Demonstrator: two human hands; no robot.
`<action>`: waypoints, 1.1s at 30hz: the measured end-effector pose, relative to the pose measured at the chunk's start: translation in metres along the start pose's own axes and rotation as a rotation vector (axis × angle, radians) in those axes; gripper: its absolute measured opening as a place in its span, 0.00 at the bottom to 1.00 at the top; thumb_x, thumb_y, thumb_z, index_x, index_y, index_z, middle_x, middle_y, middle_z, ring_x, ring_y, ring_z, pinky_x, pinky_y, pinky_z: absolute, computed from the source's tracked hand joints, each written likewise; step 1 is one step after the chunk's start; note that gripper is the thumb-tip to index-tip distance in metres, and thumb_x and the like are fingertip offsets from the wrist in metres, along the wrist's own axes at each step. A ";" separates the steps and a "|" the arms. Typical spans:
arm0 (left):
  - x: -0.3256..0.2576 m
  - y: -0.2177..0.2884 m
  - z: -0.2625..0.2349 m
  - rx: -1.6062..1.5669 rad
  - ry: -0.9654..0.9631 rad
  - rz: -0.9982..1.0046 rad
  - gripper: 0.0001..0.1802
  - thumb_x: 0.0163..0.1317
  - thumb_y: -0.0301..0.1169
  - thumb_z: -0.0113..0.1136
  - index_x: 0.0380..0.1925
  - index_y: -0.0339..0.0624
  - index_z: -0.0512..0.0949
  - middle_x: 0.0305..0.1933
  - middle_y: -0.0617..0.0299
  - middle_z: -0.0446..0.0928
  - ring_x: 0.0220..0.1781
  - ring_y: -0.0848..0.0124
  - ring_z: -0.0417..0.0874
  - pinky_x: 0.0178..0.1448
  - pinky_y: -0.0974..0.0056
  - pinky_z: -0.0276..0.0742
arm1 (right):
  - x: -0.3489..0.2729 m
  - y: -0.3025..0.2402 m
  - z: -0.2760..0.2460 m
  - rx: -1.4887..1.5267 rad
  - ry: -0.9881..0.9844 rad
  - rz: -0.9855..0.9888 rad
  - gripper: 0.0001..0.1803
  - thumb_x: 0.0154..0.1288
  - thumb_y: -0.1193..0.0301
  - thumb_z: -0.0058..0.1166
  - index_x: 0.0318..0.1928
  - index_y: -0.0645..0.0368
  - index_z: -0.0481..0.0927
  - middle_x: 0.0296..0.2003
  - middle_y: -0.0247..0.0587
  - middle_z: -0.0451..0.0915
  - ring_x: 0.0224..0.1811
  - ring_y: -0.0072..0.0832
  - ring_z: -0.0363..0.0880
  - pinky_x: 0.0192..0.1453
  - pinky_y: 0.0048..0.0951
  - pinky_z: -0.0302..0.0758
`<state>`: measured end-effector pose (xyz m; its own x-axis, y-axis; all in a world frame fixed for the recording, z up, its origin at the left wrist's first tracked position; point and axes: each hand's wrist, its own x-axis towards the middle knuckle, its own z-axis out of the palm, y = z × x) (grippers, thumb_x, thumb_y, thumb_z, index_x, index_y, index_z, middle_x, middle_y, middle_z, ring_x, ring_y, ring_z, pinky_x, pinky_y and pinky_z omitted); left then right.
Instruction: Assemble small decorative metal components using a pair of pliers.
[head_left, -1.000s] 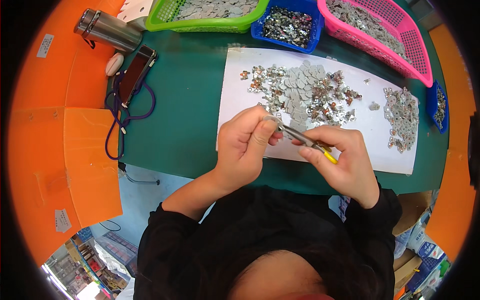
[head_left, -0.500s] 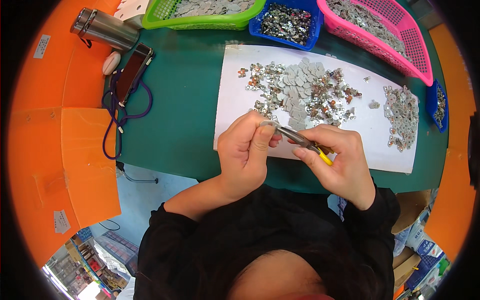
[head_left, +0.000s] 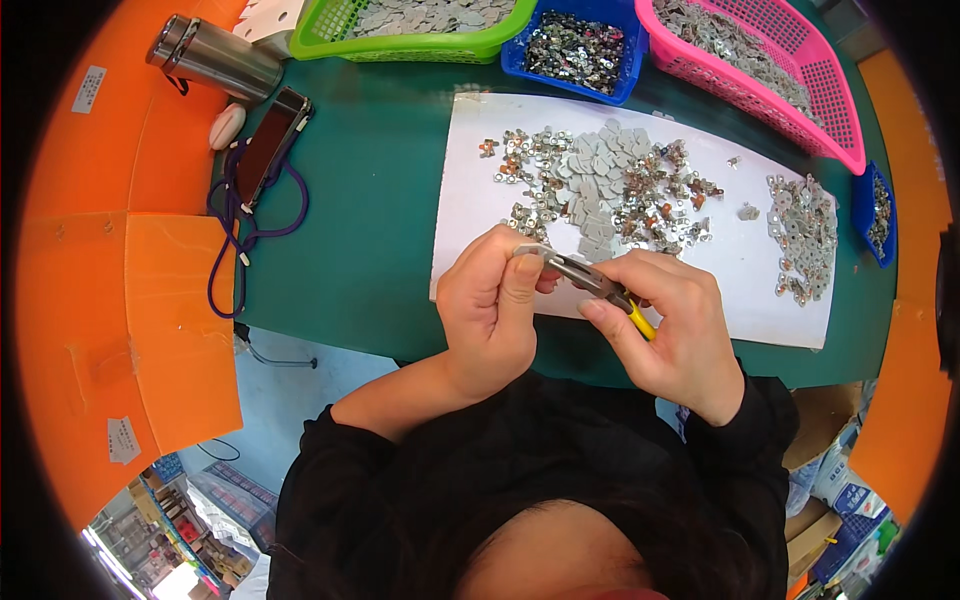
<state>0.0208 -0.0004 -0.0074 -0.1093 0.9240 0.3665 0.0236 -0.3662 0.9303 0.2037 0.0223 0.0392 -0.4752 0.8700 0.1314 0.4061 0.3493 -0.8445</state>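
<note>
Green tabletop (head_left: 380,230) fills the middle of the head view, with orange boards (head_left: 150,300) along its left side and a white sheet of paper (head_left: 470,200) spread across it.

Both hands meet just above the near edge of that sheet. The right hand (head_left: 670,330) is closed around a pair of pliers (head_left: 590,280) with yellow-tipped handles, fingers wrapped over the handles and the thumb underneath. The metal nose of the pliers points left, toward the other hand. The left hand (head_left: 495,310) is curled, its thumb and fingertips pinched narrowly on a small metal piece (head_left: 530,250) right at the pliers' tip. The piece is too small to make out in detail.

Just beyond the grip, farther from the person, a heap of small metal and grey flat parts (head_left: 600,185) lies on the paper. To the right of the grip, well apart, a second pile of silver parts (head_left: 805,235) sits near the paper's right end.

Past the heap, along the far edge of the table, stand a green basket (head_left: 400,45), a blue tray (head_left: 520,60) of small parts and a pink basket (head_left: 800,120).

Far left of the grip lie a phone (head_left: 270,145) with a purple cord (head_left: 225,250) and a metal flask (head_left: 215,60).

The person's black sleeves (head_left: 740,450) fill the lower part of the view.
</note>
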 end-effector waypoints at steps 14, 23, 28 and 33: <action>-0.002 0.000 0.003 0.007 0.011 0.008 0.12 0.75 0.26 0.51 0.31 0.32 0.74 0.28 0.60 0.76 0.29 0.76 0.76 0.34 0.71 0.72 | 0.000 0.001 0.004 -0.139 0.056 -0.043 0.09 0.55 0.77 0.67 0.36 0.64 0.82 0.27 0.44 0.80 0.27 0.42 0.80 0.32 0.33 0.74; -0.001 -0.001 0.003 -0.017 0.003 -0.094 0.13 0.76 0.27 0.50 0.31 0.31 0.75 0.29 0.61 0.77 0.30 0.77 0.77 0.36 0.72 0.73 | -0.004 0.007 0.009 -0.401 0.113 -0.087 0.12 0.51 0.81 0.66 0.38 0.62 0.81 0.30 0.44 0.82 0.29 0.43 0.80 0.34 0.34 0.75; 0.000 -0.001 -0.003 -0.050 -0.113 -0.144 0.13 0.76 0.28 0.50 0.32 0.31 0.77 0.31 0.59 0.78 0.31 0.75 0.78 0.38 0.70 0.75 | -0.008 0.012 0.006 -0.148 0.067 0.011 0.09 0.53 0.78 0.64 0.36 0.60 0.79 0.28 0.44 0.80 0.29 0.42 0.81 0.33 0.37 0.77; 0.016 -0.002 -0.030 0.149 -0.107 -0.047 0.13 0.75 0.27 0.49 0.37 0.31 0.80 0.35 0.55 0.81 0.36 0.70 0.81 0.43 0.68 0.76 | -0.026 0.027 -0.051 -0.304 0.348 0.247 0.03 0.67 0.80 0.54 0.37 0.68 0.80 0.29 0.40 0.82 0.32 0.20 0.79 0.39 0.20 0.73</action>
<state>-0.0109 0.0116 -0.0035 -0.0079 0.9490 0.3153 0.1682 -0.3096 0.9359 0.2667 0.0267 0.0397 -0.0700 0.9854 0.1553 0.7060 0.1589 -0.6902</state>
